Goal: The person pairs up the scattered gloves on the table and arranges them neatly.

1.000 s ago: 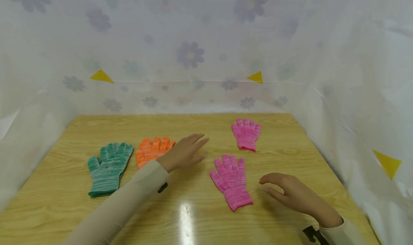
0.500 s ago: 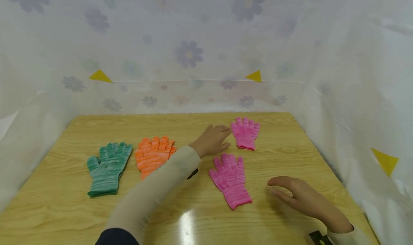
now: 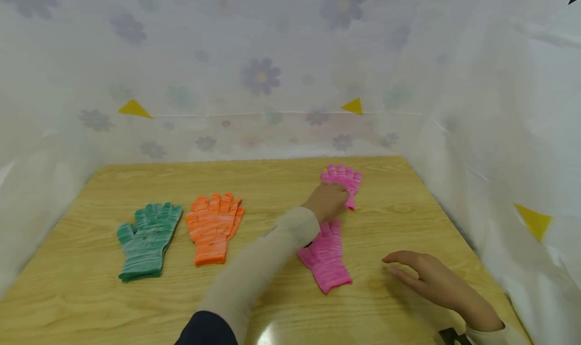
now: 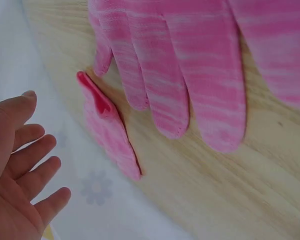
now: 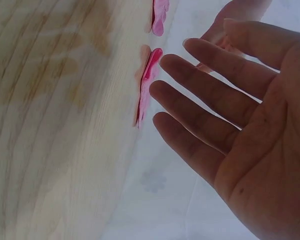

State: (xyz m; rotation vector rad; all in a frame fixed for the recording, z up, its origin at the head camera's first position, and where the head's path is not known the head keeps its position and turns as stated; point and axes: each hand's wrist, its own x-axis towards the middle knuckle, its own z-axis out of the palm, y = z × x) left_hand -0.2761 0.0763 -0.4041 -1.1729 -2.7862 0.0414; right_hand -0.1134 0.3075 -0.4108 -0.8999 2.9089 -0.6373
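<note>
My left hand [image 3: 328, 203] reaches over the table and overlaps the cuff side of the far pink glove [image 3: 341, 174] in the head view. In the left wrist view its fingers are loosely bent, with air between them and that glove's cuff [image 4: 104, 107]. Beneath my left wrist lies a nearer pink glove [image 3: 330, 264], its fingertips partly covered. My right hand [image 3: 428, 280] hovers above the table at the right, fingers relaxed and holding nothing. Further left, an orange glove pair [image 3: 212, 231] and a green glove pair [image 3: 150, 244] lie flat, fingers pointing away.
The wood-grain table [image 3: 272, 183] is bounded by white flowered sheeting [image 3: 290, 42] at the back and sides. Yellow triangles [image 3: 352, 106] mark the sheeting. Bare wood shows between the orange gloves and the pink ones.
My left hand has moved rightward from beside the orange gloves to the far pink glove, uncovering the orange pair. My right hand has shifted slightly right and down. The gloves lie as before.
</note>
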